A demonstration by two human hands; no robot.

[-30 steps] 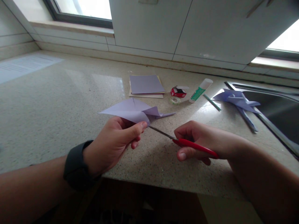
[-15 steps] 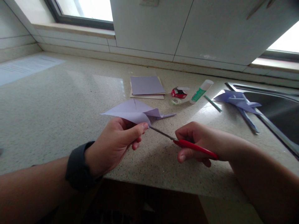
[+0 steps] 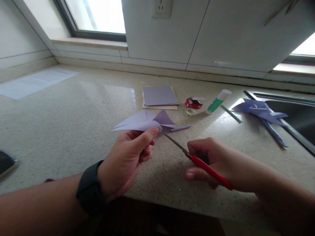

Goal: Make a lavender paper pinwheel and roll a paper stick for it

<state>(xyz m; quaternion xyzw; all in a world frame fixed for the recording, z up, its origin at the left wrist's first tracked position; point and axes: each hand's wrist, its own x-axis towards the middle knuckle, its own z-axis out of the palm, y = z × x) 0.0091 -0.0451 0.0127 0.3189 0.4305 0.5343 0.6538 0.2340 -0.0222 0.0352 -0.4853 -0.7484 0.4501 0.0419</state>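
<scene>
Between the thumb and fingers of my left hand [image 3: 130,155] is a sheet of purple paper [image 3: 137,120], slit in places, with a flap curling up on its right. My right hand [image 3: 209,160] grips red-handled scissors [image 3: 206,168] whose blades point left toward the paper. The blade tips lie just right of my left thumb, a little apart from the paper's edge. Past the paper, a thin rolled purple paper stick [image 3: 180,128] rests on the counter.
Behind are stacked paper squares [image 3: 159,95], a small red box [image 3: 194,103], a tape roll [image 3: 190,112], a glue stick [image 3: 218,102] and a green strip [image 3: 231,114]. A purple paper pinwheel [image 3: 258,109] lies against the sink [image 3: 299,118]. A printed sheet [image 3: 36,83] lies far left.
The scissors have drawn back from the paper's edge, their handles tilting lower. A flap on the paper's right now stands higher. The camera view has shifted slightly up and left.
</scene>
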